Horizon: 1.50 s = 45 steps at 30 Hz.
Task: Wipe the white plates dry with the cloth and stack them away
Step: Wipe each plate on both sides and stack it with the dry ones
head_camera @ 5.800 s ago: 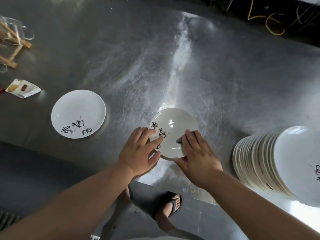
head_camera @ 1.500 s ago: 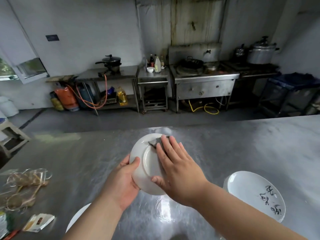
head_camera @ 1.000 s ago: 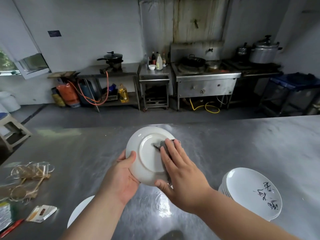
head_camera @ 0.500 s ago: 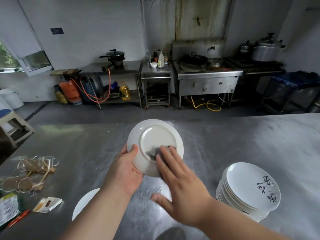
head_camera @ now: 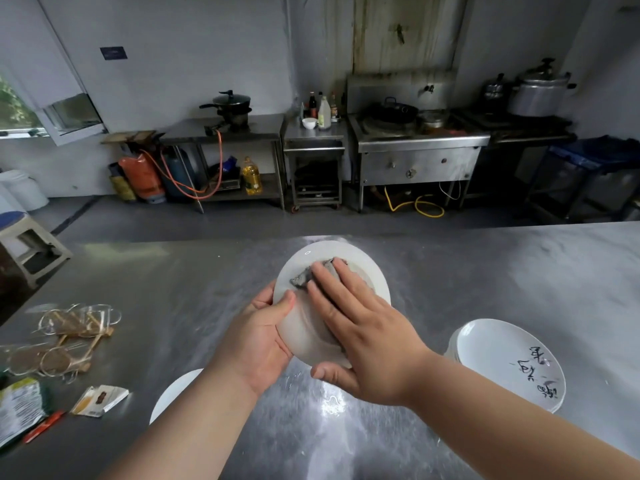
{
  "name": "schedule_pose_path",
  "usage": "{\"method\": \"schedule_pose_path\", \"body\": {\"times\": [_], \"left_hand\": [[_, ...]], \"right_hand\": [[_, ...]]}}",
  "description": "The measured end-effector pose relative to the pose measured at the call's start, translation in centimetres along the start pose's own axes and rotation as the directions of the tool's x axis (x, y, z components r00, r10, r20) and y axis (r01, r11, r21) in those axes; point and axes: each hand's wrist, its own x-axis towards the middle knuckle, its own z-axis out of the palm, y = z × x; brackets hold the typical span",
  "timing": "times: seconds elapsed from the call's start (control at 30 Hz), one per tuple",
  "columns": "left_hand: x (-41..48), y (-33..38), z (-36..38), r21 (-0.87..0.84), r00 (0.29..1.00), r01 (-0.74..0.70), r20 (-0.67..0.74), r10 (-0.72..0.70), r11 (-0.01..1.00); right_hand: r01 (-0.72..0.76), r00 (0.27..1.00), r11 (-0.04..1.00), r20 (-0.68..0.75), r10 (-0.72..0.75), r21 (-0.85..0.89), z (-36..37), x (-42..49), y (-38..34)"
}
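I hold a white plate [head_camera: 304, 327] lifted above the steel table [head_camera: 173, 289], its face tilted towards me. My left hand [head_camera: 258, 337] grips its left rim, thumb on the front. My right hand [head_camera: 363, 327] lies flat on the plate with straight fingers and presses a small grey cloth [head_camera: 304, 276] against it; most of the cloth is hidden under the fingers. A stack of white plates [head_camera: 509, 365] with black writing stands at the right. One more white plate [head_camera: 173, 393] lies flat at the lower left, partly behind my left forearm.
At the table's left lie several glass cups on a wooden rack [head_camera: 69, 337], a small sachet [head_camera: 100, 400], a green packet [head_camera: 17, 407] and a red pen [head_camera: 43, 426]. Beyond the table are a stove [head_camera: 415, 147], steel benches and a gas cylinder [head_camera: 142, 178].
My right hand has slid the cloth from the plate's middle up towards its upper rim. The plate has tilted a little, and my left hand keeps its grip.
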Motion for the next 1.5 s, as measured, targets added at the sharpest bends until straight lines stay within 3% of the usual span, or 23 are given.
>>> {"method": "schedule_pose_path", "body": {"times": [0.23, 0.4, 0.5, 0.63, 0.8, 0.87, 0.93, 0.97, 1.17, 1.37, 1.5], "left_hand": [[0.5, 0.8, -0.5, 0.023, 1.0, -0.021, 0.006, 0.021, 1.0], [0.5, 0.4, -0.4, 0.031, 1.0, -0.008, 0.017, 0.008, 0.999], [0.5, 0.5, -0.7, 0.058, 0.999, 0.0, 0.037, -0.002, 0.998], [0.6, 0.9, -0.2, 0.156, 0.999, -0.009, 0.048, 0.001, 0.988], [0.4, 0.5, 0.3, 0.13, 0.995, -0.007, 0.096, -0.006, 0.991], [0.5, 0.7, -0.3, 0.111, 0.994, -0.038, 0.11, 0.026, 0.993], [0.5, 0.8, -0.7, 0.107, 0.995, -0.05, 0.087, 0.041, 0.993], [0.5, 0.7, -0.8, 0.114, 0.996, -0.047, 0.084, 0.037, 0.992], [0.4, -0.1, -0.5, 0.104, 0.991, -0.025, 0.131, 0.011, 0.994], [0.8, 0.7, -0.9, 0.006, 0.997, -0.072, 0.037, 0.072, 0.997], [0.8, -0.2, -0.4, 0.042, 0.999, -0.022, 0.041, 0.02, 0.999]], "right_hand": [[-0.165, 0.986, 0.986, -0.013, 0.165, 0.009, -0.2, -0.8, 1.9], [-0.017, 1.0, 0.999, -0.007, 0.017, 0.035, 0.2, 0.1, 1.1], [-0.029, 0.998, 0.999, -0.048, 0.031, 0.035, -0.2, 0.4, 2.4], [-0.032, 0.996, 0.987, -0.076, 0.045, 0.158, -0.3, 1.9, 1.5], [0.092, 0.982, 0.992, -0.176, -0.075, 0.09, -0.8, 4.2, 1.4], [-0.064, 0.973, 0.988, -0.213, 0.092, 0.137, -0.6, 4.0, 2.5], [-0.288, 0.93, 0.932, -0.168, 0.326, 0.219, -0.4, 3.1, 3.8], [-0.332, 0.918, 0.915, -0.145, 0.37, 0.231, -0.3, 2.7, 4.2], [0.006, 0.98, 0.995, -0.197, 0.014, 0.102, -0.4, 3.2, 3.1], [-0.27, 0.942, 0.925, -0.125, 0.311, 0.267, 0.7, 0.2, 4.7], [-0.192, 0.958, 0.946, -0.16, 0.239, 0.263, 0.0, 1.7, 4.6]]}}
